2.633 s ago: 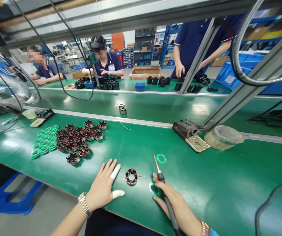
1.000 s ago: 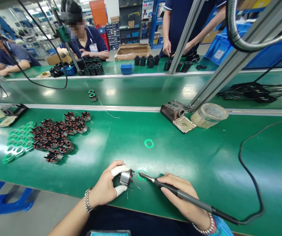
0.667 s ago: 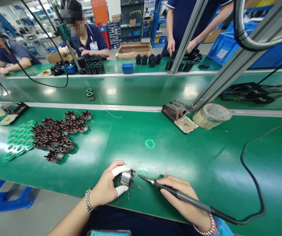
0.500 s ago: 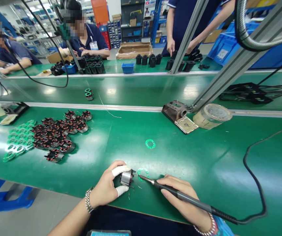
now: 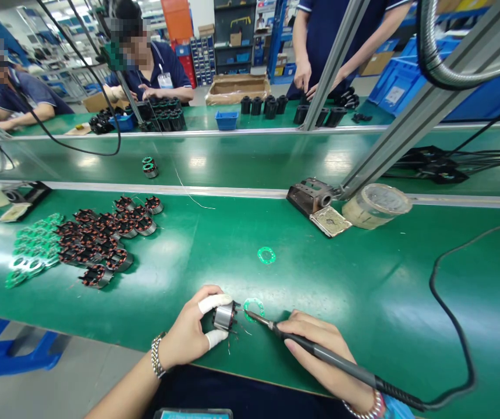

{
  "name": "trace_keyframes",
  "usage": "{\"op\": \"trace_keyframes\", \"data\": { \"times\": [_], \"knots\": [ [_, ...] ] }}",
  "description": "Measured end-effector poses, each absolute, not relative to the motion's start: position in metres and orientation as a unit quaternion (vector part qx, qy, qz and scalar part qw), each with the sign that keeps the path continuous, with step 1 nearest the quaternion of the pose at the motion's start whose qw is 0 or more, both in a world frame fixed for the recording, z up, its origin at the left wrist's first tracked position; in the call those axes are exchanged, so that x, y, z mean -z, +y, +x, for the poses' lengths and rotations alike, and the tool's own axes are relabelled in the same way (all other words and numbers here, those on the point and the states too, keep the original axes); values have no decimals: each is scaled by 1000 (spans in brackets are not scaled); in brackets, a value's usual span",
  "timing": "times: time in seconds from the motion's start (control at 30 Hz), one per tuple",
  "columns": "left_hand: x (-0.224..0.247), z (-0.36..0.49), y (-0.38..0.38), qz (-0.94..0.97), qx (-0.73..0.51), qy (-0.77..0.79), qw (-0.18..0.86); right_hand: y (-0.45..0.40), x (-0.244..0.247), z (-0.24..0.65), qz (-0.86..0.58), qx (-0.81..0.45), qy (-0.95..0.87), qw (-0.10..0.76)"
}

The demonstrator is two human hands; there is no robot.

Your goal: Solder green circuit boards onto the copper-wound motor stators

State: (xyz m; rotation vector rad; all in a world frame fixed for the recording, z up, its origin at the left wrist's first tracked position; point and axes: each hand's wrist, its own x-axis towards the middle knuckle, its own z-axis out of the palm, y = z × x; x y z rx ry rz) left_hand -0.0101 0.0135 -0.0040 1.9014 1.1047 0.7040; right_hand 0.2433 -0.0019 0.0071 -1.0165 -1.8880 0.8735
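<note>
A wound coil core point(image 5: 224, 316) is clamped in the left hand point(image 5: 186, 329), partly hidden by taped fingers; a soldering iron point(image 5: 346, 368) is gripped in the right hand point(image 5: 315, 331), its tip crossing a green ring point(image 5: 254, 309) on the bench.

L hand point(image 5: 184, 329): white finger cots point(image 5: 213, 301) on two digits, snug, rounded at the tips. Silver link watch point(image 5: 157, 356) on the L wrist, chunky metal band. R hand point(image 5: 319, 355): no cots, beaded bracelet point(image 5: 369, 406) at the wrist, bright blue cuff point(image 5: 396, 409) just past it. Dark navy clothing point(image 5: 241, 396) at the lap – plain, w/ a pale-blue tag or strip point(image 5: 192, 414) at its edge.
</note>
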Motion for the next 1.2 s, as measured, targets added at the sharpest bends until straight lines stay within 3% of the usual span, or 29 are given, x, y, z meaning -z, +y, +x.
{"op": "trace_keyframes", "data": {
  "times": [0.47,0.63,0.9,1.0,1.1,1.2],
  "knots": [
    [6,-12,14,756,-271,439,404,-1,-9,244,-409,-332,-736,425],
    [7,-11,14,745,-271,441,421,-2,-3,248,-437,-260,-738,443],
    [6,-9,16,666,-299,436,527,6,-2,241,-351,-194,-822,403],
    [6,-3,18,646,-301,406,571,7,-5,235,-389,-176,-799,423],
    [7,4,21,694,-255,430,518,5,0,227,-472,-204,-725,458],
    [7,9,23,746,-199,479,418,3,6,216,-504,-324,-618,510]
  ]
}}
